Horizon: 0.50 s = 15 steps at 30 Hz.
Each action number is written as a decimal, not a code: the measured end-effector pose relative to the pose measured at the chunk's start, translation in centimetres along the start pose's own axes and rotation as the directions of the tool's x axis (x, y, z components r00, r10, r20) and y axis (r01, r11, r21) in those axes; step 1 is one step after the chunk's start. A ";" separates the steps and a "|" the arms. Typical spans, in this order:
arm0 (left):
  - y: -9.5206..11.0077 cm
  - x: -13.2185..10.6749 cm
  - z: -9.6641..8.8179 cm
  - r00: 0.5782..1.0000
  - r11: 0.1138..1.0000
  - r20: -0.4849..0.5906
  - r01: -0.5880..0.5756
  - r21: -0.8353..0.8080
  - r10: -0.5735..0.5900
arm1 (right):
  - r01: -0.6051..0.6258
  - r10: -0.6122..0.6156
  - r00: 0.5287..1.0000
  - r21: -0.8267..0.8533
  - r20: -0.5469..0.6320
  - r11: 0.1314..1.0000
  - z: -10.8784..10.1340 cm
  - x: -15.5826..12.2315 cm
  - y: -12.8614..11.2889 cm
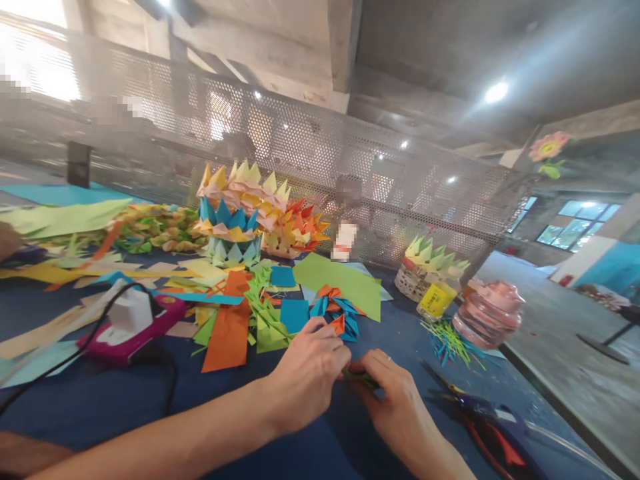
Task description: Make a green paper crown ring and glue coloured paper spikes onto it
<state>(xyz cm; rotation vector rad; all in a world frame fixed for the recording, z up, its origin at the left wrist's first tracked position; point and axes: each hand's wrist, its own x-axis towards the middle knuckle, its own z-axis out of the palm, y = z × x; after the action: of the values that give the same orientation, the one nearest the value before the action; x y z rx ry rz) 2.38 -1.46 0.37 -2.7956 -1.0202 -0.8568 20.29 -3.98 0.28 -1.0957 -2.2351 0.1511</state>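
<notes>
My left hand point(313, 377) and my right hand point(393, 400) meet above the blue table, fingers closed. Between them shows a small strip of green paper point(361, 378), mostly hidden by the fingers; its folds cannot be made out. The right thumb and fingers pinch it, and the left fingertips close on its other end. Just beyond the left hand lie folded blue and orange paper pieces point(345, 327), a blue paper square point(295, 315) and a row of folded green pieces point(270, 313). An orange paper strip point(227, 340) rests left of these.
Pliers point(493, 417) with red and blue handles lie at right. Behind them stand a pink jar point(490, 313), a yellow-labelled bottle point(437, 300) and cut paper strips point(455, 343). Folded-paper crowns point(233, 230) stack at the back. A magenta power strip point(130, 333) trails black cable at left.
</notes>
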 end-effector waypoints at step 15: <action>0.6 -0.2 0.1 0.999 0.994 0.010 -0.047 0.097 0.047 | 0.029 -0.022 0.994 -0.069 0.107 0.997 -0.8 -0.4 -1.3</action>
<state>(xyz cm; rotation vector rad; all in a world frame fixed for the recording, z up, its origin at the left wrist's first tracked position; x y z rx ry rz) 2.61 -2.01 0.26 -2.7318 -0.9655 -0.7703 20.10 -5.23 1.18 -1.1189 -2.3638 0.1232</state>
